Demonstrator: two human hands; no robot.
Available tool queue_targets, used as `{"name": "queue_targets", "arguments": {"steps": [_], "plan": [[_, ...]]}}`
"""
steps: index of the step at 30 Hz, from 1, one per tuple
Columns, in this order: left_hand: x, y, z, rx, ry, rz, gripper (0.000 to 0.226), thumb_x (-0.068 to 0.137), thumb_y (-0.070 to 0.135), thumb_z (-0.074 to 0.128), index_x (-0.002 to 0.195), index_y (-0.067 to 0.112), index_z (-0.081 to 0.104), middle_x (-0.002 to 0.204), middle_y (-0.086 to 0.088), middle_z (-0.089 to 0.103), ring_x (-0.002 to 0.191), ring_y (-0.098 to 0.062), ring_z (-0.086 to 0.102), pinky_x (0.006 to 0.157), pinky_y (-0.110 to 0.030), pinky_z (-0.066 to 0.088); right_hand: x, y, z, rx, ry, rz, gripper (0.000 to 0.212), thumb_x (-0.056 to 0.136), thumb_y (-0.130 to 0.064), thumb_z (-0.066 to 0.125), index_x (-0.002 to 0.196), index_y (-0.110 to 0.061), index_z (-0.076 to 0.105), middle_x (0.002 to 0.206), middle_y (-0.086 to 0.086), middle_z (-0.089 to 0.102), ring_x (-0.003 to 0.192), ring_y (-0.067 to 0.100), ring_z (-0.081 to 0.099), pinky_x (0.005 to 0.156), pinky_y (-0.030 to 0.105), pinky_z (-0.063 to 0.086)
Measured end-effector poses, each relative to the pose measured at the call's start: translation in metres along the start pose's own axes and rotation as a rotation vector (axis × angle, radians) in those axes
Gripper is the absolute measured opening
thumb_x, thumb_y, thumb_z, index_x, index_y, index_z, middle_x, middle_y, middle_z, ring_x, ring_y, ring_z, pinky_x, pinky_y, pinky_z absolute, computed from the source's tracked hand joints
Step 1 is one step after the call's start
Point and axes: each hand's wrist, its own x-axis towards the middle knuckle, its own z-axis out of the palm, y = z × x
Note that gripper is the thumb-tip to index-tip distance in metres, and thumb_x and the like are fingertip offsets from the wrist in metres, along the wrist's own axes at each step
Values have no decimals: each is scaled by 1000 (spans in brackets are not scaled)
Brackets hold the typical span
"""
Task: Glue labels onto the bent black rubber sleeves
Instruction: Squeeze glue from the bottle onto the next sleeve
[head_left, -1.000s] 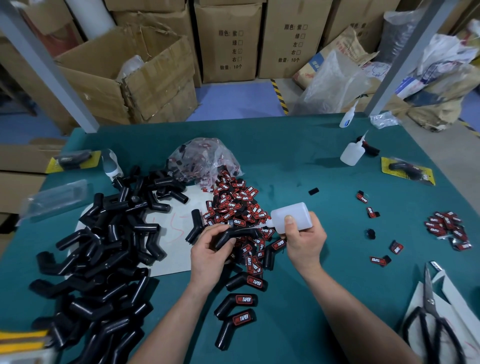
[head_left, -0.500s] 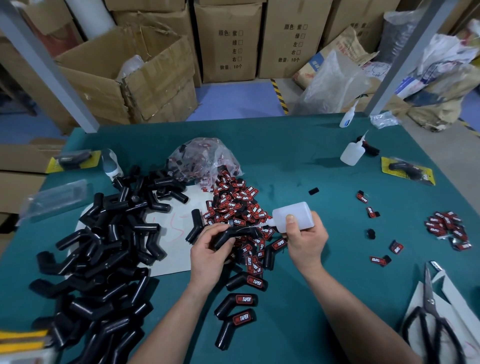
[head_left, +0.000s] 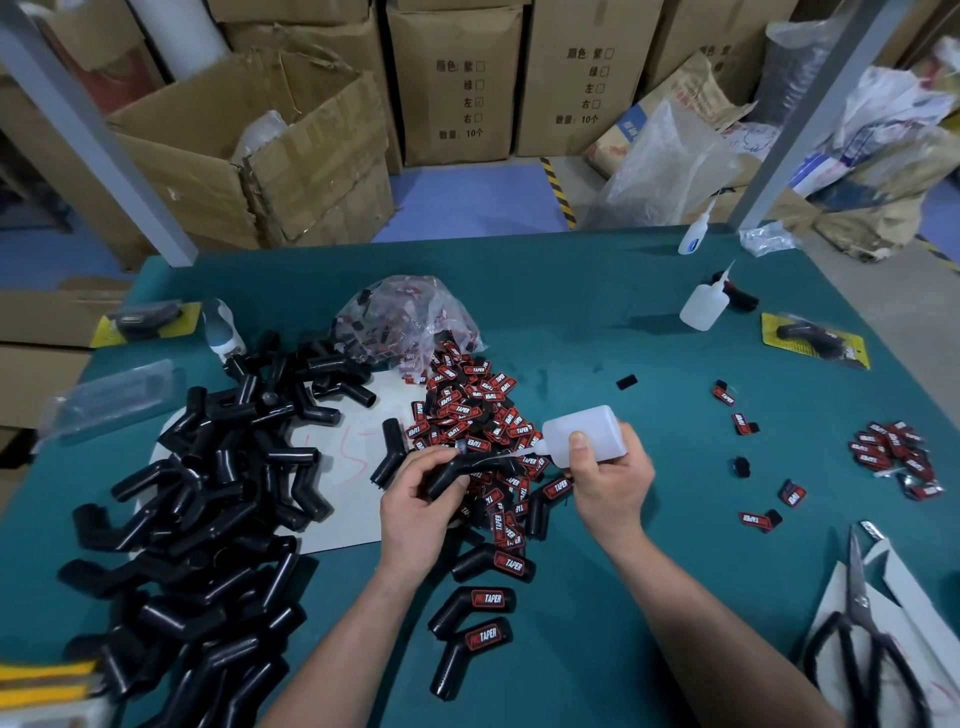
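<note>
Bent black rubber sleeve (head_left: 448, 472) is up off the green table (head_left: 597, 332), just this side of the label heap, and our left hand (head_left: 415, 501) has it, fingers and thumb curled round its lower leg. Our right hand (head_left: 610, 480) grips the white glue bottle (head_left: 584, 432), thumb pressed on its side. The bottle is tipped over, its nozzle (head_left: 519, 456) reaching to the sleeve's upper leg; whether the tip touches the rubber, we cannot tell. Beneath both hands spreads the heap of red-and-black labels (head_left: 467, 410). Nearer us lie three labelled sleeves (head_left: 480, 603), close together. To our left a big pile of bare sleeves (head_left: 208, 499) covers part of a white sheet (head_left: 337, 452). Behind the heap, a clear plastic bag (head_left: 405, 317) holds more labels. A second glue bottle (head_left: 701, 310) stands at far right, and near it a yellow-backed blister pack (head_left: 813, 339) encloses one sleeve. Beyond the table, an open cardboard box (head_left: 249, 171) shows crumpled pale plastic inside. Scissors (head_left: 860, 618) lie at our right.
</note>
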Motion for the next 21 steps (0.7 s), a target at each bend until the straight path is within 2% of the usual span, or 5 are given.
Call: {"name": "queue_targets", "arguments": {"steps": [7, 9, 15, 18, 21], "plan": [[-1, 2, -1, 0, 2, -16, 55, 85, -5, 80, 101, 48, 76, 115, 15, 71, 114, -8, 66, 100, -18, 49, -2, 1, 1, 12, -14, -4, 22, 79, -43, 64, 73, -26, 50, 64, -14, 51, 59, -6, 51, 57, 7, 38], [-1, 3, -1, 3, 9, -31, 55, 85, -4, 80, 102, 48, 76, 114, 15, 71, 112, -7, 67, 101, -20, 51, -2, 0, 1, 9, -10, -12, 19, 79, -42, 64, 74, -29, 51, 65, -16, 51, 60, -7, 52, 57, 6, 37], [-2, 7, 0, 11, 17, -99, 50, 86, -1, 79, 102, 47, 76, 112, 17, 71, 106, -12, 69, 94, -55, 59, -1, -1, 0, -10, -5, -29, 16, 79, -42, 63, 75, -37, 49, 65, -16, 51, 60, -6, 52, 56, 7, 37], [-3, 9, 0, 18, 19, -106, 52, 86, -1, 80, 101, 48, 76, 110, 17, 71, 104, -11, 69, 94, -55, 59, -2, 2, 0, -8, -10, -36, 18, 79, -43, 64, 75, -31, 51, 65, -14, 51, 59, 2, 50, 55, 10, 38], [-3, 9, 1, 26, 17, -97, 54, 86, -2, 80, 100, 51, 75, 109, 18, 72, 103, -8, 69, 97, -45, 58, -5, 4, 1, -18, -13, -50, 26, 79, -43, 64, 79, -19, 54, 66, -10, 52, 61, 8, 48, 56, 10, 39]]}}
